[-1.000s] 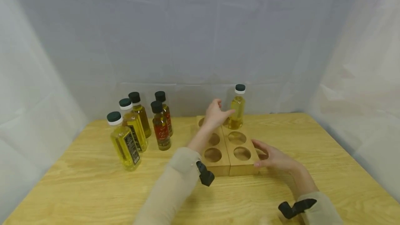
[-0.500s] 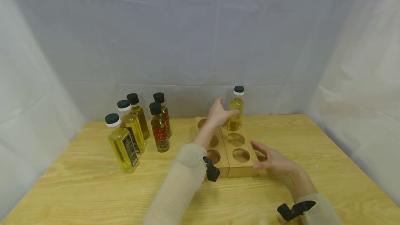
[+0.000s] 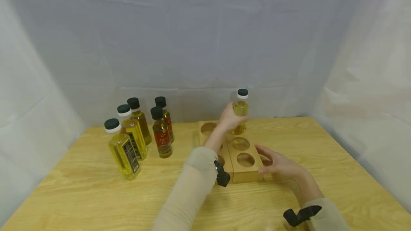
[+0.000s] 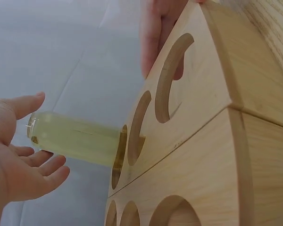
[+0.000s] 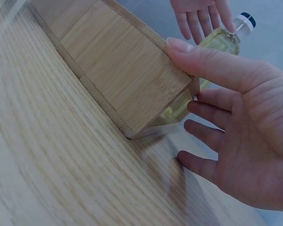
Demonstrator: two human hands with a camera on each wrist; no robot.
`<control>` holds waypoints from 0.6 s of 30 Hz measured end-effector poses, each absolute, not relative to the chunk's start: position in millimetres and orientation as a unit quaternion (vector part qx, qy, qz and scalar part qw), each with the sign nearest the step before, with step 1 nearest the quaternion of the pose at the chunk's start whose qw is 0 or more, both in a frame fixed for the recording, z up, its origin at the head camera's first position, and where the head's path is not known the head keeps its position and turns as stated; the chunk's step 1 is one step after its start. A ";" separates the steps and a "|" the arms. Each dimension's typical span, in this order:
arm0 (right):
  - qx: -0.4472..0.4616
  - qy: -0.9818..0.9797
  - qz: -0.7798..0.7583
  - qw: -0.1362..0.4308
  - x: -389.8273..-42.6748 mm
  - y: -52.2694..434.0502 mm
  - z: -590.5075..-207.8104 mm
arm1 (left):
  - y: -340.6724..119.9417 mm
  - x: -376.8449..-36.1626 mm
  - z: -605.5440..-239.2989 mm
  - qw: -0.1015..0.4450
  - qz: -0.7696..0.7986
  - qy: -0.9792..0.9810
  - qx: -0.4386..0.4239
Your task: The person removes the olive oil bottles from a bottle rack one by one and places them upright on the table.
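A bottle of yellow oil (image 3: 241, 108) with a dark green cap stands upright in the rear hole of the right-hand wooden bottle rack (image 3: 236, 163). My left hand (image 3: 229, 119) is around its upper part. In the left wrist view, thumb and fingers are spread on either side of the bottle (image 4: 80, 139), with a gap visible. My right hand (image 3: 280, 161) holds the rack's front right corner. The right wrist view shows the thumb on the top edge of the rack (image 5: 118, 61) and fingers at its open side. A second rack (image 3: 205, 138) adjoins it, partly behind my left arm.
Several bottles stand at the left: two of yellow oil with green caps, the front one (image 3: 123, 152) nearest me, a darker one (image 3: 141, 122), and two with red labels, including the nearer red-labelled bottle (image 3: 161, 134). A grey sheet (image 3: 192, 45) hangs behind the wooden table (image 3: 106, 206).
My left hand has moved right, closer around the bottle in the rack. My right hand keeps its place on the rack. The whole scene shifts slightly left in the head view.
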State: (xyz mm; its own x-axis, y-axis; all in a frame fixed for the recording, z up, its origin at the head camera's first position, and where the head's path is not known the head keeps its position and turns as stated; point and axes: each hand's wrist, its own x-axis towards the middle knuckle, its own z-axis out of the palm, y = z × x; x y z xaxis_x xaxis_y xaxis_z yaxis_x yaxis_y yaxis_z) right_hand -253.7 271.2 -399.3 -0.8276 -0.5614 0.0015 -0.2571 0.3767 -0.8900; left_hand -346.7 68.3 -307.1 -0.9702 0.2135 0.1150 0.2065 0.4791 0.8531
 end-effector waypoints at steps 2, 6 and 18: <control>-0.252 0.813 -0.501 0.156 -254.0 270.0 -399.7 | 67.9 -346.8 -307.6 -0.001 0.499 0.859 0.113; -0.251 0.813 -0.502 0.158 -254.6 268.3 -401.0 | 67.1 -347.6 -308.1 -0.010 0.489 0.866 0.105; -0.250 0.817 -0.497 0.153 -255.6 271.1 -401.2 | 82.4 -348.4 -304.6 -0.019 0.478 0.870 0.120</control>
State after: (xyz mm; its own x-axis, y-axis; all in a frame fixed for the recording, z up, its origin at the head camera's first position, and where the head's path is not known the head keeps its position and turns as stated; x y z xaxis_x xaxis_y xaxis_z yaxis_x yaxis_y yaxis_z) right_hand -255.6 271.1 -401.2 -0.8286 -0.5598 -0.0013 -0.2559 0.3808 -0.8885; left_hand -348.4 82.4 -304.6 -0.9704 0.1914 0.1471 0.2268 0.5145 0.8269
